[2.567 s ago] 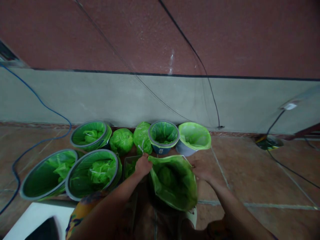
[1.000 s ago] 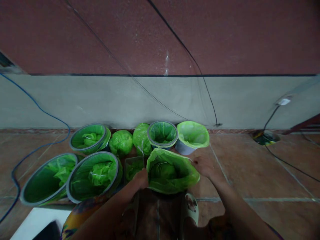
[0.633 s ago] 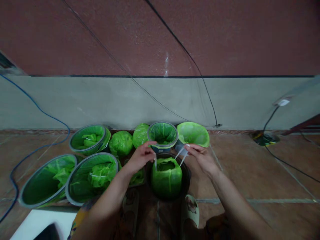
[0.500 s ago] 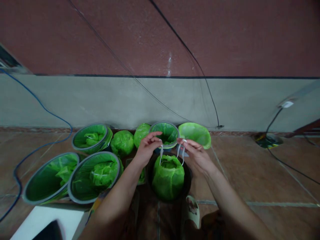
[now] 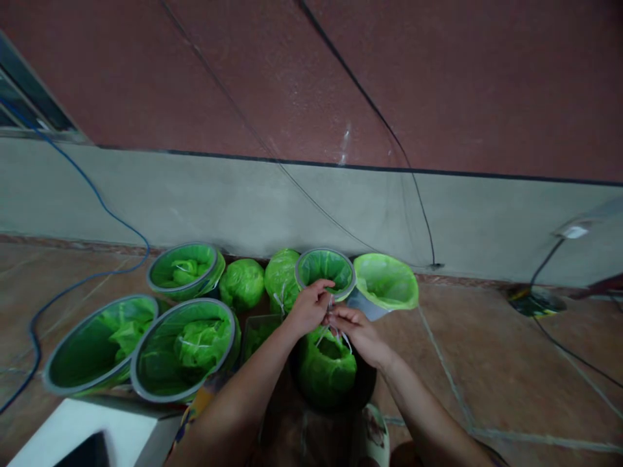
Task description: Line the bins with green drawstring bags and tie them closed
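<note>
A full green bag [image 5: 327, 371] sits in a dark round bucket [image 5: 366, 383] between my feet, its top gathered but with a gap still showing. White drawstrings [image 5: 344, 338] rise from its mouth. Just above the bag, my left hand [image 5: 307, 305] and my right hand [image 5: 356, 329] meet, fingers closed on the strings. Where exactly the strings cross is hidden by the fingers. Right behind my hands stands a grey-rimmed bin [image 5: 325, 256] lined with green plastic.
Green-lined bins [image 5: 182, 350] stand to the left, and tied green bags [image 5: 242, 284] sit by the wall. A pale green-lined bin [image 5: 387, 282] is behind on the right. A white box [image 5: 121, 428] with a dark object lies lower left. A blue cable [image 5: 87, 279] crosses the floor.
Both hands have come together from apart, bringing the two string loops to one point above the bag. The camera view has tilted slightly.
</note>
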Available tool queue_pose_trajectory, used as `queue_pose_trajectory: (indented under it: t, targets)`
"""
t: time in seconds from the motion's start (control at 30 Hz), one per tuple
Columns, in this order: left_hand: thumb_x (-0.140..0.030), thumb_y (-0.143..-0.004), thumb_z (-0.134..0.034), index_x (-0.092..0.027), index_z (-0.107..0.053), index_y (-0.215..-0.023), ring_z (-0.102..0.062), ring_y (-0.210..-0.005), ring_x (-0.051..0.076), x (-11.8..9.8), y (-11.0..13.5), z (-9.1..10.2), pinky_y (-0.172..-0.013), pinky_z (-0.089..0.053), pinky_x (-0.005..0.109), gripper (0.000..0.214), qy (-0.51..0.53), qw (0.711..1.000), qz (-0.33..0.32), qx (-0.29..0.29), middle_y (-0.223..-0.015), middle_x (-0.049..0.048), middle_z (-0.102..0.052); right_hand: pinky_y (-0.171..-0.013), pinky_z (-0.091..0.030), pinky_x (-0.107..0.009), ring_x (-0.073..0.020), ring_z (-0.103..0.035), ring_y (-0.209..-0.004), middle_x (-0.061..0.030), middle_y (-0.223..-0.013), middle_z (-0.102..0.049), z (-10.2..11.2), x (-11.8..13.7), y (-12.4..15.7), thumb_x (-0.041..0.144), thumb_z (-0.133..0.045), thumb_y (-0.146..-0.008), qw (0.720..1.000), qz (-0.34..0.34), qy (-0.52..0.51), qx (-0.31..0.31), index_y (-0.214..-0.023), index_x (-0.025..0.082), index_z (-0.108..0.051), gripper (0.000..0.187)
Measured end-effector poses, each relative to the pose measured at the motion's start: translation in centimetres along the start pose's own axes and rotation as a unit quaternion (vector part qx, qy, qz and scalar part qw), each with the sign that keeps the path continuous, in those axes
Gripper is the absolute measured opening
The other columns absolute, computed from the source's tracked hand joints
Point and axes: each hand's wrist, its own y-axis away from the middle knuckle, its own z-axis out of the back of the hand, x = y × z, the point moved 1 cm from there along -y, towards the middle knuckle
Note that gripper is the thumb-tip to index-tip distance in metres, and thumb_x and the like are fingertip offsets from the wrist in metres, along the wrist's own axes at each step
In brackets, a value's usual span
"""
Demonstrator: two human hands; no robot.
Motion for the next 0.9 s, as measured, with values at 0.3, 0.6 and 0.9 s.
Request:
queue_pose_trajectory:
  t: [0.3, 0.6, 0.9]
  targets:
    - [-0.026, -0.087, -0.044, -0.017, -0.067, -0.083, -0.062, -0.083, 0.016, 3.3, 1.9, -3.9, -0.08, -0.045, 0.026, 0.025, -0.031, 0.983, -0.025, 0.181, -0.087, 0.0035, -0.071, -0.065, -0.042, -0.024, -0.0085, -0.05, -0.065, 0.0025, -0.072, -0.06, 3.3, 1.7, 0.1, 0.039, -0.08, -0.069, 0.969, 0.031, -0.208, -0.132, -0.074, 0.02, -0.067, 0.023]
    - [-0.021, -0.086, -0.039, -0.016, -0.054, -0.066, -0.041, -0.045, 0.009, 5.7, 1.3, -5.6, -0.051, -0.031, 0.022, 0.025, 0.056, 0.987, 0.151, 0.004, -0.05, -0.0043, -0.045, -0.075, -0.046, -0.033, -0.023, -0.057, -0.099, -0.0087, -0.105, -0.063, 4.9, 1.6, 0.0, 0.055, -0.069, -0.074, 0.948, 0.109, 0.114, -0.277, -0.077, 0.021, -0.073, 0.034]
    - [-0.014, -0.086, -0.042, -0.015, -0.062, -0.069, -0.047, -0.058, 0.012, 5.8, 2.6, -7.3, -0.061, -0.035, 0.025, 0.026, -0.132, 0.989, 0.033, 0.059, -0.061, 0.0005, -0.054, -0.065, -0.044, -0.028, -0.0136, -0.056, -0.068, 0.0003, -0.072, -0.06, 2.4, 2.4, 0.1, 0.045, -0.062, -0.085, 0.989, 0.104, 0.078, -0.071, -0.08, 0.021, -0.069, 0.025]
